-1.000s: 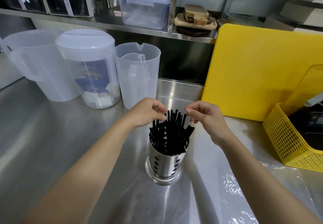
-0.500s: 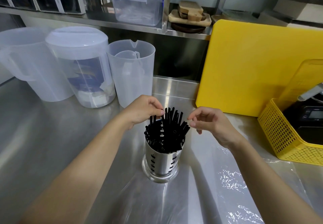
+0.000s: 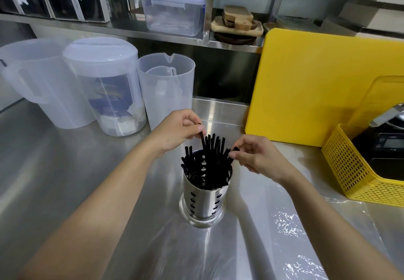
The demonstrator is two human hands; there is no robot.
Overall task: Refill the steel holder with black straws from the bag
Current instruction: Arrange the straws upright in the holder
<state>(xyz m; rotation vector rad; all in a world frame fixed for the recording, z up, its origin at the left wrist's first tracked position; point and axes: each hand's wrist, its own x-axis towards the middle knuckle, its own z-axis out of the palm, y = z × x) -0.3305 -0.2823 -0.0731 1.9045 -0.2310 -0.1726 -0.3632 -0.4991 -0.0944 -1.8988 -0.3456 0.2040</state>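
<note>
Your left hand (image 3: 177,130) pinches one black straw's top and your right hand (image 3: 258,157) another's, both among the black straws (image 3: 207,161) standing in the steel holder (image 3: 204,201) on the counter (image 3: 65,170); likely light, slick and easily crushed, so grip gently near the tips.

A brushed steel counter (image 3: 54,170) fills the scene, and soft glare is reflected along it. At far left, three translucent plastic jugs (image 3: 168,89) are grouped (the middle one lidded). A steel shelf (image 3: 153,35) runs along the far side, where a clear lidded box (image 3: 172,11) and stacked wooden boards (image 3: 237,23) are kept. A yellow cutting board (image 3: 317,87) is propped at right, beside a yellow perforated basket (image 3: 358,175).
</note>
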